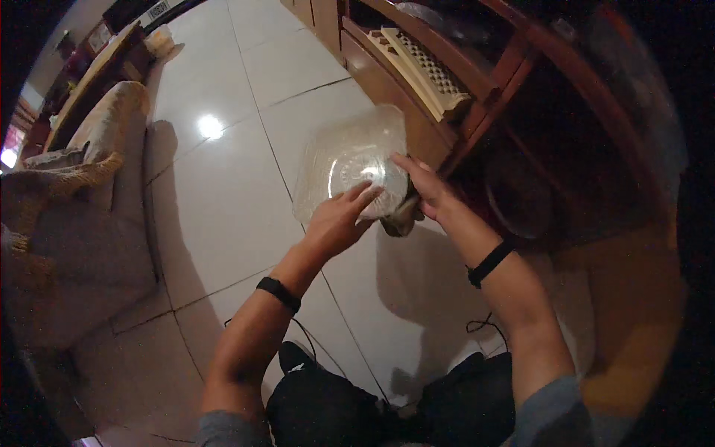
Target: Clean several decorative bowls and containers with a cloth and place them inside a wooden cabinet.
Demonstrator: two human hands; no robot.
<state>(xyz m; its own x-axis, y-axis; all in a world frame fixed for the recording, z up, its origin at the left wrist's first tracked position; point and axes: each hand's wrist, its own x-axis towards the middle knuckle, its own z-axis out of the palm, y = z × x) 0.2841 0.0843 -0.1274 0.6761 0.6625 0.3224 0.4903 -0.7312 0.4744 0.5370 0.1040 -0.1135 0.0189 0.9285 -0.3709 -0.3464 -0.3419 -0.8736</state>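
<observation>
A clear plastic container or lid (pixel 346 139), squarish with rounded corners, is held above the tiled floor in front of me. Its surface carries circular moulded marks and reflects the light. My right hand (pixel 427 187) grips its right edge, thumb along the rim. Beneath that hand bunches a crumpled olive-brown cloth (pixel 401 219), pressed near the container's lower right corner. The fingers of my left hand (pixel 342 220) lie over the container's near surface. Whether the left thumb pinches the edge is hard to see.
Right of the container stands a wooden cabinet (pixel 391 95) with dark open shelves and a pale slatted wooden piece (pixel 427 72). A sofa with a fringed cover (pixel 106 139) lines the left. Thin black cords (pixel 486 324) lie near my feet on the white tiles (pixel 223 223).
</observation>
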